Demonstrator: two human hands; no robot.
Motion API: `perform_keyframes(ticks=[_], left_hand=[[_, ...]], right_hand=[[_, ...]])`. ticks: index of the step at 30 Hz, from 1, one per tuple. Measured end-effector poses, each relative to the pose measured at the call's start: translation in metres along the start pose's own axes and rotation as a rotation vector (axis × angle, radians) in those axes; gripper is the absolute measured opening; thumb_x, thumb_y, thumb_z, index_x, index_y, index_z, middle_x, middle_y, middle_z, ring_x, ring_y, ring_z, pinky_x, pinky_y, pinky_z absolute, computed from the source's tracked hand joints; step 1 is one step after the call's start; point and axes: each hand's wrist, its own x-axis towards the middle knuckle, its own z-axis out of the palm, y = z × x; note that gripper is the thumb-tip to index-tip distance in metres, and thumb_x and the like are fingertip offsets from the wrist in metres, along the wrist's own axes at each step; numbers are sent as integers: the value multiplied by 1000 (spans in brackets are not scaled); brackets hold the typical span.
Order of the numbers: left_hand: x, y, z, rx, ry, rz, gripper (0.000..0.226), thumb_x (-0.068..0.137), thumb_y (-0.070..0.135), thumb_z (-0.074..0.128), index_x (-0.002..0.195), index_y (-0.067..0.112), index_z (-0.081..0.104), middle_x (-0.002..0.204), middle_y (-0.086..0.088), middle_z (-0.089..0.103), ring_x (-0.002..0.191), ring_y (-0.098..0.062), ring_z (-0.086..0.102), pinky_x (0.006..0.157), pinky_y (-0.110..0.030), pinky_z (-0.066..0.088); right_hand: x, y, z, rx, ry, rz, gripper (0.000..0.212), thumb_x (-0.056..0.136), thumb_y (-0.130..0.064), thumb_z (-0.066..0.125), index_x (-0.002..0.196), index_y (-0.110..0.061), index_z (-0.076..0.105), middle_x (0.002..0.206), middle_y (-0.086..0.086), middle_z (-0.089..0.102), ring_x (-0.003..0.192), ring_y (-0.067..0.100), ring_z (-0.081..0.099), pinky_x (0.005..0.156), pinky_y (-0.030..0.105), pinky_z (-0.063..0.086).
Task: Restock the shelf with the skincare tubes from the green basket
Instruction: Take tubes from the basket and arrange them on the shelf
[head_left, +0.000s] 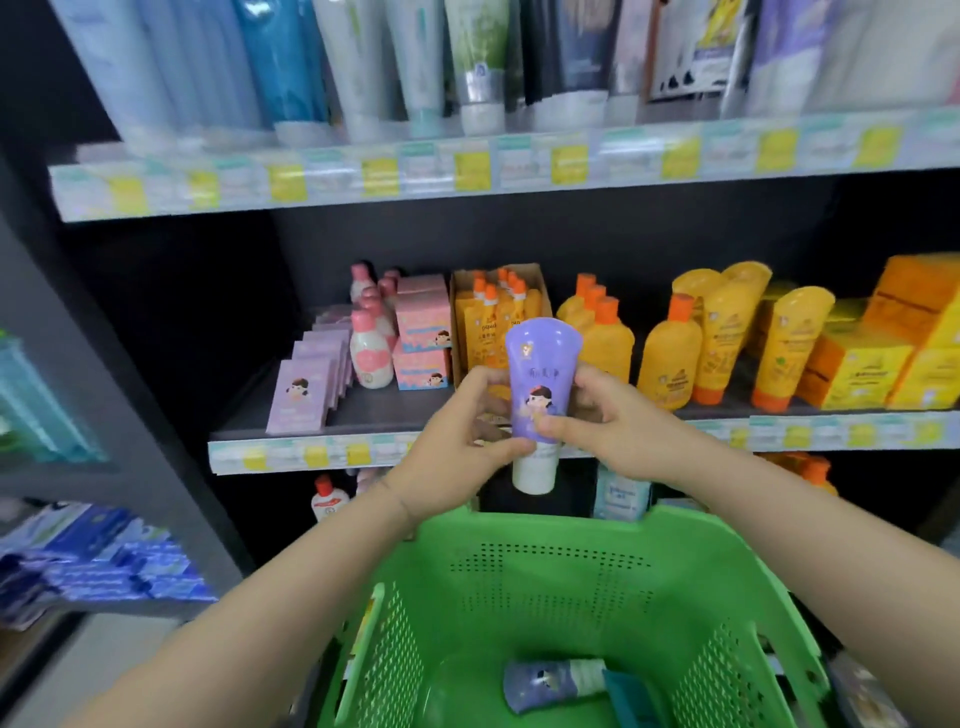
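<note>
Before shelf, purple tube stands vertical, cap down.

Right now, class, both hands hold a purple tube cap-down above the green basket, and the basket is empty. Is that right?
The head view shows the green basket is not empty: a second purple tube lies on its floor. The left hand and right hand do hold the purple tube cap-down above it.
</note>
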Motion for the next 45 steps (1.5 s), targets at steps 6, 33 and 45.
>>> perform_keyframes(ticks=[6, 33, 45], left_hand=[[20, 33, -18, -40, 48, 53, 45, 84, 0, 69, 114, 27, 48, 101, -10, 63, 76, -15, 62, 71, -23, 52], [97, 121, 47, -32, 106, 223, 41, 86, 10, 71, 114, 31, 51, 107, -2, 67, 92, -23, 67, 81, -27, 55], [132, 175, 108, 1, 186, 231, 41, 87, 11, 70, 119, 28, 50, 100, 4, 70, 86, -12, 69, 76, -21, 54]], right_hand=[[17, -35, -16, 1, 93, -81, 43, 90, -10, 67, 125, -21, 46, 106, 6, 72, 99, 21, 70, 93, 46, 53], [3, -54, -137, 31, 292, -188, 31, 86, -23, 71, 110, -15, 53, 94, 3, 75, 88, 14, 71, 80, 33, 56], [-12, -57, -218, -21, 324, -234, 23, 87, -27, 70, 103, -18, 55, 79, -2, 72, 69, 4, 67, 61, 15, 47]])
